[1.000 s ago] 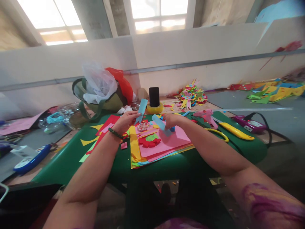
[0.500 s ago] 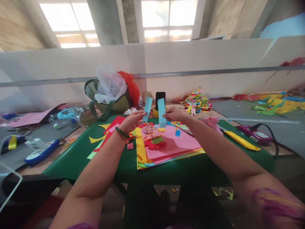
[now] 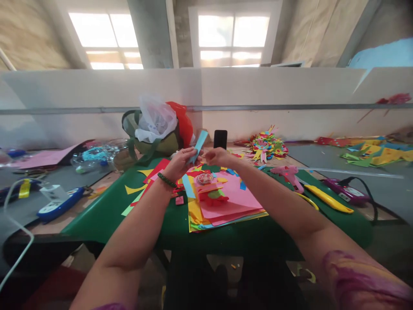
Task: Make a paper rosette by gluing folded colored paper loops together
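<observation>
My left hand (image 3: 181,162), with a dark beaded bracelet at the wrist, pinches a light blue paper strip (image 3: 201,141) that slants up to the right. Close beside it, my right hand (image 3: 219,157) has its fingers curled together; what they hold, if anything, is hidden. Below my left hand, a second light blue strip (image 3: 188,187) lies over yellow paper. A stack of pink paper sheets (image 3: 238,200) lies under my hands, bearing a red and green paper piece (image 3: 213,197) and a round clear roll (image 3: 204,178).
A pink glue gun (image 3: 288,174) and a yellow-handled cutter (image 3: 327,199) lie right on the green table cover (image 3: 129,228). Behind are a phone (image 3: 220,139), colourful paper flowers (image 3: 265,145) and a green bag (image 3: 167,144). Power strips (image 3: 61,204) lie at both sides.
One light blue strip has left my right hand and a strip now lies on the paper at the left. The yellow-handled scissors near my right hand now lie farther right. My hands have drawn closer together.
</observation>
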The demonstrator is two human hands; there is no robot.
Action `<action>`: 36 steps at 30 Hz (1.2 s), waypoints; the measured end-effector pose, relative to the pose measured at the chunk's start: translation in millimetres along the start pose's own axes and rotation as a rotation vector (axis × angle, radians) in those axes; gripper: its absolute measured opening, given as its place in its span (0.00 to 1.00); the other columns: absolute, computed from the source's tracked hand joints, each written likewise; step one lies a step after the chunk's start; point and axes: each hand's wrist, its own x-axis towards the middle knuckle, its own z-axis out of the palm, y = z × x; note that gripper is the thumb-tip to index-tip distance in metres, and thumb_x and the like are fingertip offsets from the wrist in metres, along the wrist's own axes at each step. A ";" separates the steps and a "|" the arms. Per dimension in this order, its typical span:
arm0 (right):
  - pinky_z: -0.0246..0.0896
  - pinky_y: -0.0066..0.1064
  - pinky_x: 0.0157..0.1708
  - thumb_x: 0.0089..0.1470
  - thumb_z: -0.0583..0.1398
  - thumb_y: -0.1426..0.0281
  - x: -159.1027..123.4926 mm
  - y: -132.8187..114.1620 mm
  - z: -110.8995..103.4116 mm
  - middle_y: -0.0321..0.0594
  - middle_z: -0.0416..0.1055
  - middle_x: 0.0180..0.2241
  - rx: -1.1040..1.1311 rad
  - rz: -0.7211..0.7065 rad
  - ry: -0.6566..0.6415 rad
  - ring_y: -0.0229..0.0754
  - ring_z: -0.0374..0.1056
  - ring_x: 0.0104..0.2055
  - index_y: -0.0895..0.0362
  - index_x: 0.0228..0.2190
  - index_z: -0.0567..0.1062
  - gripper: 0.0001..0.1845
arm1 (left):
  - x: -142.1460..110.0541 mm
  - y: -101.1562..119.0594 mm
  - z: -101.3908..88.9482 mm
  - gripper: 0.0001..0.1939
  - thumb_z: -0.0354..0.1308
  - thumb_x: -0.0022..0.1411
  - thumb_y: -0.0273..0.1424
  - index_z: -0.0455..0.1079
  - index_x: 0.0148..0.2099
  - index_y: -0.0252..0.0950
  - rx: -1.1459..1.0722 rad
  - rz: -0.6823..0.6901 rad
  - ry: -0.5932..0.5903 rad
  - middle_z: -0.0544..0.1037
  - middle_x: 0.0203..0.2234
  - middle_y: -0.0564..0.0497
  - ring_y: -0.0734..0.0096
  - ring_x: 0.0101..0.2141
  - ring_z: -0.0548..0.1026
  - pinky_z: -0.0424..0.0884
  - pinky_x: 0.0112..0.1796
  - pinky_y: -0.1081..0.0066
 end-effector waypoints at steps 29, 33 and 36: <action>0.68 0.28 0.29 0.34 0.70 0.69 -53.6 21.4 -19.3 0.29 0.71 0.20 0.579 0.015 0.327 0.35 0.69 0.25 0.57 0.31 0.73 0.19 | -5.0 -26.6 27.4 0.20 0.73 0.48 0.44 0.81 0.36 0.32 0.355 -0.111 -0.237 0.84 0.29 0.43 0.65 0.30 0.81 0.77 0.38 0.65; 0.67 0.27 0.27 0.33 0.69 0.72 -56.4 20.9 -22.8 0.28 0.71 0.20 0.586 0.024 0.329 0.34 0.68 0.24 0.58 0.33 0.74 0.19 | -4.8 -25.7 24.9 0.20 0.73 0.47 0.43 0.81 0.35 0.31 0.339 -0.104 -0.233 0.84 0.29 0.43 0.63 0.31 0.81 0.77 0.38 0.65; 0.64 0.26 0.25 0.31 0.70 0.73 -56.9 21.6 -23.5 0.28 0.70 0.19 0.566 0.016 0.317 0.34 0.66 0.22 0.58 0.33 0.75 0.21 | -5.1 -21.7 23.3 0.18 0.74 0.47 0.39 0.80 0.36 0.31 0.295 -0.114 -0.171 0.84 0.28 0.44 0.64 0.30 0.81 0.77 0.38 0.67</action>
